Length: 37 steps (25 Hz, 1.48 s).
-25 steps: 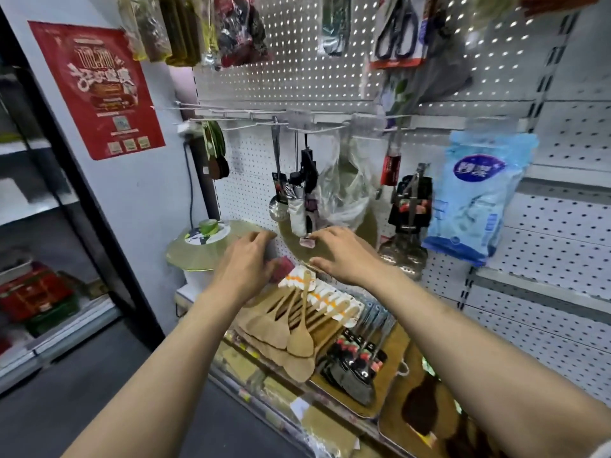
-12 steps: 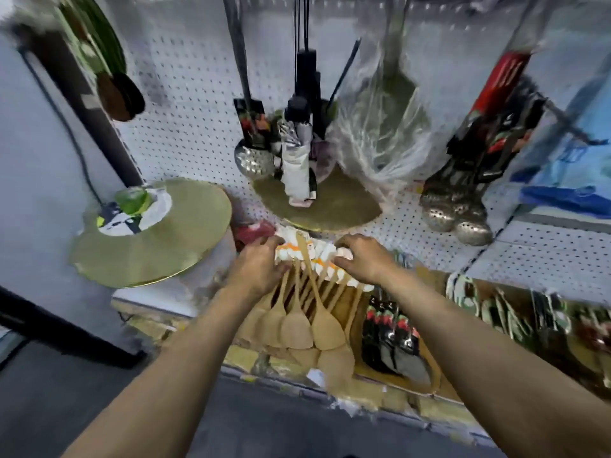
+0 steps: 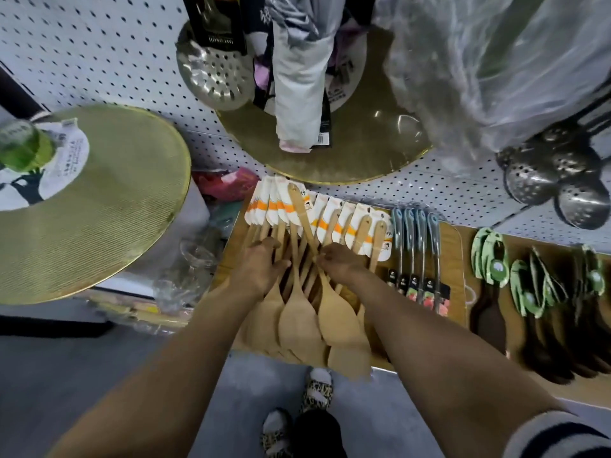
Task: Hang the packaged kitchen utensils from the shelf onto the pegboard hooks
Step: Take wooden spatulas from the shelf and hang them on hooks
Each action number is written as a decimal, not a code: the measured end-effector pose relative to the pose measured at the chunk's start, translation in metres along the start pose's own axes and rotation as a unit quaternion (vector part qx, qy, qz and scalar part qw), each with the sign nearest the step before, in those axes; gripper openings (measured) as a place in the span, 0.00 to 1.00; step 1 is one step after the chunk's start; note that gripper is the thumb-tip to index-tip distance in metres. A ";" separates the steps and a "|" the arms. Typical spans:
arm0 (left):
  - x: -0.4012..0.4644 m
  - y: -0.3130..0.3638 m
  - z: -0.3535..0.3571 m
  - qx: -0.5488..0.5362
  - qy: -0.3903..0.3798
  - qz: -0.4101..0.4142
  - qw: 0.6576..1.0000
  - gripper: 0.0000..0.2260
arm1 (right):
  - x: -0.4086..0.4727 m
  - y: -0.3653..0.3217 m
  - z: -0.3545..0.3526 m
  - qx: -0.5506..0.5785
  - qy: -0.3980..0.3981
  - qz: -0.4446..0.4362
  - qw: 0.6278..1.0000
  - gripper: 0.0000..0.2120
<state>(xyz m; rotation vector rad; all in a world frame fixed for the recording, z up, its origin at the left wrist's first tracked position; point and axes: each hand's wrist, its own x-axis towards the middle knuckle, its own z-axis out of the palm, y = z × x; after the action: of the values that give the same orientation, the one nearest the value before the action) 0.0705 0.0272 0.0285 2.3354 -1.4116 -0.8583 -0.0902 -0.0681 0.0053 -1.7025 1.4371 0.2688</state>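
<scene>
Both hands have dropped from the card tops of the wooden spatulas (image 3: 299, 285) to their handles since half a second ago, and the view has tipped steeply down over the shelf (image 3: 463, 285).

Behind the shelf the pegboard (image 3: 99, 61) rises, with a slotted skimmer (image 3: 215, 77) hanging against it; no free hook shows from here. The spatulas lie fanned on the shelf, orange-and-white header cards (image 3: 334, 219) toward the pegboard, blades toward the person.

The left hand (image 3: 261, 266) lies over the left handles, fingers bent onto them. The right hand (image 3: 340, 264) curls round the right ones; one crossed handle runs between the two.

To gather them well, the person should probably square the crossed spatula in line first, then close on the handles just below the cards, so that the hang holes stack and the bundle likely lifts without blades snagging the neighbouring peelers (image 3: 416, 256).
</scene>
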 end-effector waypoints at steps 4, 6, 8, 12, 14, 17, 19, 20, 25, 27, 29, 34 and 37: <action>0.019 -0.008 0.020 -0.007 -0.020 -0.009 1.000 0.15 | 0.028 0.000 0.013 0.052 0.000 0.035 0.998 0.15; 0.024 -0.007 0.026 -0.007 -0.022 -0.013 1.000 0.15 | 0.034 0.007 0.018 0.093 0.011 0.040 0.995 0.11; 0.029 -0.004 0.029 -0.021 -0.026 -0.020 0.999 0.15 | 0.031 0.020 0.018 0.186 0.032 0.055 0.981 0.07; 0.037 0.009 0.040 -0.036 -0.031 -0.066 0.997 0.16 | 0.013 0.051 0.016 0.340 0.072 0.082 0.934 0.09; 0.041 0.016 0.047 -0.024 -0.018 -0.095 0.995 0.18 | 0.004 0.062 0.014 0.378 0.077 0.092 0.918 0.08; 0.046 0.027 0.059 0.030 0.000 -0.112 0.993 0.20 | -0.007 0.070 0.007 0.411 0.082 0.095 0.903 0.07; 0.045 0.033 0.062 0.060 0.012 -0.120 0.991 0.22 | -0.012 0.073 0.004 0.429 0.085 0.095 0.894 0.07; 0.046 0.033 0.065 0.065 0.016 -0.121 0.990 0.22 | -0.015 0.074 0.004 0.437 0.086 0.097 0.890 0.07; 0.047 0.031 0.067 -0.021 0.005 -0.161 0.987 0.19 | -0.017 0.085 0.008 0.441 0.093 0.104 0.887 0.06; 0.043 0.029 0.062 -0.051 -0.021 -0.166 0.985 0.19 | -0.023 0.087 0.009 0.438 0.094 0.101 0.888 0.06; 0.034 0.028 0.059 -0.090 -0.053 -0.165 0.981 0.18 | -0.033 0.088 0.008 0.436 0.103 0.100 0.889 0.06; -0.008 0.027 0.062 -0.218 -0.081 -0.179 0.956 0.07 | -0.067 0.098 0.009 0.442 0.128 0.095 0.882 0.07; -0.036 0.031 0.074 -0.234 -0.084 -0.152 0.957 0.05 | -0.096 0.116 0.010 0.475 0.150 0.100 0.861 0.06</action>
<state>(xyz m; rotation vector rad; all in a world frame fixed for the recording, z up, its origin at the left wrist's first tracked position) -0.0096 0.0491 -0.0015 2.1657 -0.7862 -1.3371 -0.2190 0.0111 0.0070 -0.7905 1.5798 -0.5570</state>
